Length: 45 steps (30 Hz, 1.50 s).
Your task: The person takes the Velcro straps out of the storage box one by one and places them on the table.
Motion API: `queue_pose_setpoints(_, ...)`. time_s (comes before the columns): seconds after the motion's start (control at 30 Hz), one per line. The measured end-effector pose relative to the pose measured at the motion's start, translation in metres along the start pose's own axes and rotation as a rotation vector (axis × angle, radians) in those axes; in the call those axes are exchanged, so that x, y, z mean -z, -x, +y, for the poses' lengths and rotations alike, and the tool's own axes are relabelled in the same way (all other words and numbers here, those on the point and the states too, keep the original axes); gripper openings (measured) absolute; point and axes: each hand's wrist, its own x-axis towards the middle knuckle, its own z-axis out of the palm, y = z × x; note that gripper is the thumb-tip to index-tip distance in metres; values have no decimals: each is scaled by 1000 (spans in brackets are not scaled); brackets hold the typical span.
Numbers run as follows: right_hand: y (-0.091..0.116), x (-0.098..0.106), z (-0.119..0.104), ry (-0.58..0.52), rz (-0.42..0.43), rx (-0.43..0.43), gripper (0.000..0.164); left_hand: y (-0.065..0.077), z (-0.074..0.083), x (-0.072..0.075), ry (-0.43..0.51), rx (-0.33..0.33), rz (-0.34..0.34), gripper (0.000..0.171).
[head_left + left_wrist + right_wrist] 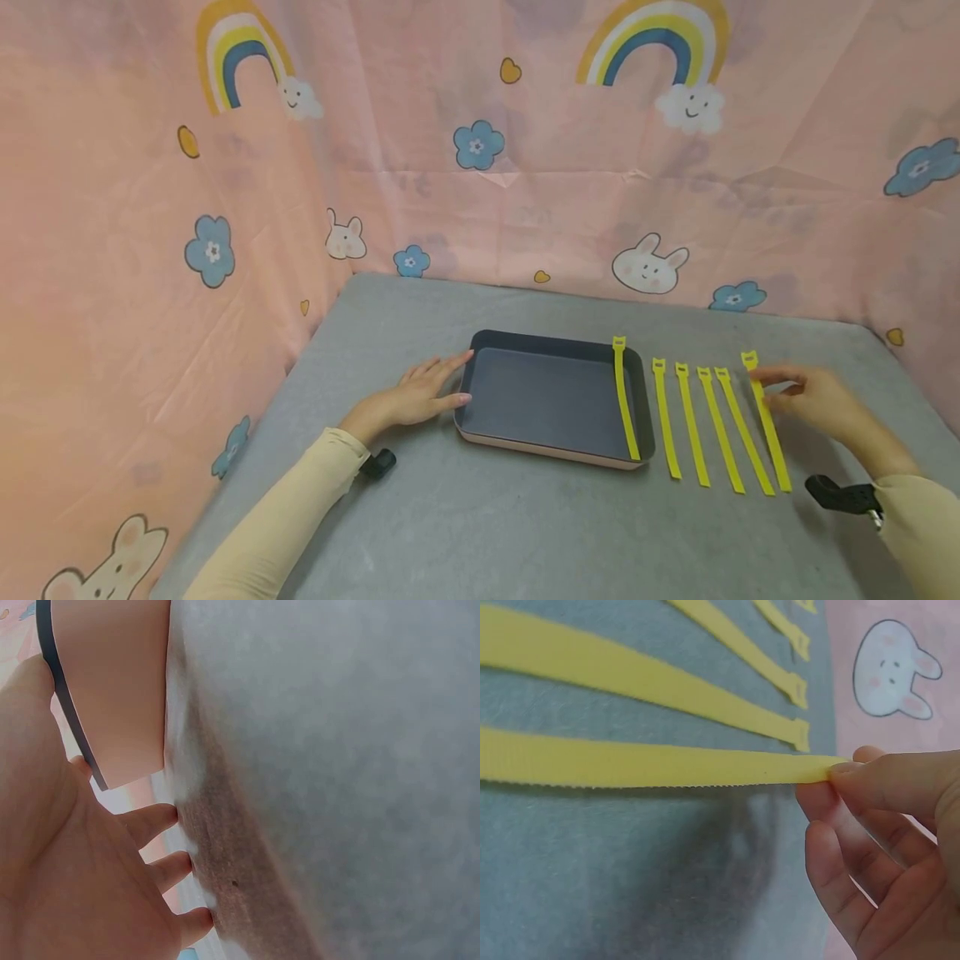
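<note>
My right hand [813,404] pinches a yellow hook-and-loop cable tie [772,437] between thumb and fingers, near its slotted head. In the right wrist view that tie [652,761] runs from the fingertips out to the left, over the grey cloth. My left hand [416,396] has its fingers spread, with index finger and thumb at the left rim of a shallow rectangular baking pan [540,392]. The pan is dark inside and pinkish outside; its outer wall [112,682] shows in the left wrist view. Another yellow tie [626,400] lies along the pan's right side, its head on the far rim.
Between pan and right hand, several more yellow ties [693,433] lie side by side, slotted heads away from me. Everything rests on a grey cloth-covered table [510,533]. A pink patterned curtain [420,83] encloses the back and left. Each wrist wears a black camera mount [840,493].
</note>
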Motion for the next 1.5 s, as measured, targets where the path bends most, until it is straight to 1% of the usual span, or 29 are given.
queue_pose_setpoints(0.17,-2,-4,4,33,-18,-24,53,0,-1,-1,-6,7,-3,72)
queue_pose_setpoints(0.37,-2,-9,5,46,-5,1,51,0,0,0,8,3,-1,72)
queue_pose_setpoints(0.57,-3,-13,8,48,-7,16,48,1,1,1,1,-4,5,72)
queue_pose_setpoints(0.77,-5,-16,10,57,-7,8,47,1,1,1,11,6,-1,72)
queue_pose_setpoints(1.0,-5,-17,8,63,-9,10,46,0,-1,1,-10,4,-1,72)
queue_pose_setpoints(1.17,-4,-16,5,80,-15,4,46,0,-1,0,5,3,4,73)
queue_pose_setpoints(1.33,-5,-16,5,104,-5,8,45,0,-1,0,2,3,6,73)
queue_pose_setpoints(1.5,-6,-18,5,104,5,20,45,0,-1,0,-4,10,-2,73)
